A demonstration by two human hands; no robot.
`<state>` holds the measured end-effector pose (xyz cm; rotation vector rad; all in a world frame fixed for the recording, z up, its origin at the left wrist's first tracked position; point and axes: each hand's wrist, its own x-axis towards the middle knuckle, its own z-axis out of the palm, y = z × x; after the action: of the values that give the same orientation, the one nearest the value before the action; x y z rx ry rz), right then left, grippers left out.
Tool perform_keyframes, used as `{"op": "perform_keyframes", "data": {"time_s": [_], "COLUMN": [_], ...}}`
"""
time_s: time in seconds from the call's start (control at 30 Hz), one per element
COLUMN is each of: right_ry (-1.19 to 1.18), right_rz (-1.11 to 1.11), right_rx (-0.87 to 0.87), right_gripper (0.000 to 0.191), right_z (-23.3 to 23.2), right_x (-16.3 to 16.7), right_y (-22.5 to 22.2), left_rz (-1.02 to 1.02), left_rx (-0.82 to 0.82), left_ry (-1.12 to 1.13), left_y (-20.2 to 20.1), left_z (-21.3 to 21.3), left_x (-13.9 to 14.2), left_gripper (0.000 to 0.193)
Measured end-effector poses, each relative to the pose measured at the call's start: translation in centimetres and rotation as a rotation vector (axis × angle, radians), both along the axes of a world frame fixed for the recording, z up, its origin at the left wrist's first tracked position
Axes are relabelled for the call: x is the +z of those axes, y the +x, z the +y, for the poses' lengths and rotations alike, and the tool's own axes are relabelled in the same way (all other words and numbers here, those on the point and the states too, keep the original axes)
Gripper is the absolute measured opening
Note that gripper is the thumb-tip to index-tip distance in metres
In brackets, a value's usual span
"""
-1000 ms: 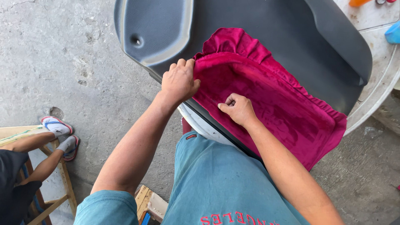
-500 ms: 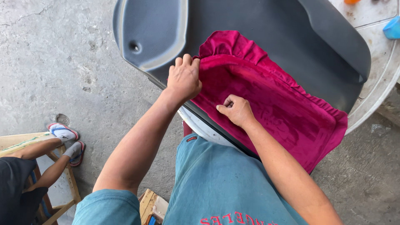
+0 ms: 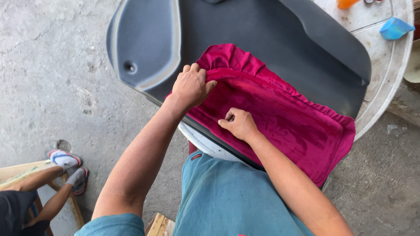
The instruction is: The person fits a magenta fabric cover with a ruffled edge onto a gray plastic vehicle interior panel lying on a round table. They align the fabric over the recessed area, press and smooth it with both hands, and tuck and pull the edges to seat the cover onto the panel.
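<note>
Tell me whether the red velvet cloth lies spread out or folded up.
Spread out. The red velvet cloth lies open across the dark panel, bunched along its upper edge; left hand and right hand press on it.

Plush magenta velvet cloth (image 3: pixel 280 118), matt grey plastic panel (image 3: pixel 245 30)

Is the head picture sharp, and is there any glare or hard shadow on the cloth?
Head view: soft, even daylight; the red cloth and both hands, left hand and right hand, look sharp; no glare, only mild sheen on the grey panel; no hard shadows.
</note>
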<state>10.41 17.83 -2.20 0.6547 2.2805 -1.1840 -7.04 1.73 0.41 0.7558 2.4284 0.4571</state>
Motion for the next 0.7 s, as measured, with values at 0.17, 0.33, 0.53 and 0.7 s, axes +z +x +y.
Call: {"op": "perform_keyframes", "data": {"time_s": [0.17,0.33,0.53,0.7], "right_ry": [-0.01,-0.044,0.529,0.503], "right_rz": [0.008,0.297,0.731,0.685], "right_rx": [0.013,-0.058,0.155,0.206], "right_gripper": [0.031,0.016,0.024,0.026], "right_z": [0.2,2.0,10.3,13.7], "right_x": [0.6,3.1,5.5,4.6], "right_y": [-0.3,-0.2,-1.9,-0.7], "left_rz": [0.059,0.129,0.126,0.146], "left_rx": [-0.097,-0.271,-0.44,-0.498], "left_ry": [0.176,0.261,0.266,0.342], "left_y": [0.1,-0.2,1.6,2.1], "left_z": [3.2,6.9,11.6,13.3], "left_x": [-1.0,-1.8,-1.7,-1.4], "left_gripper": [0.034,0.031,0.032,0.037]}}
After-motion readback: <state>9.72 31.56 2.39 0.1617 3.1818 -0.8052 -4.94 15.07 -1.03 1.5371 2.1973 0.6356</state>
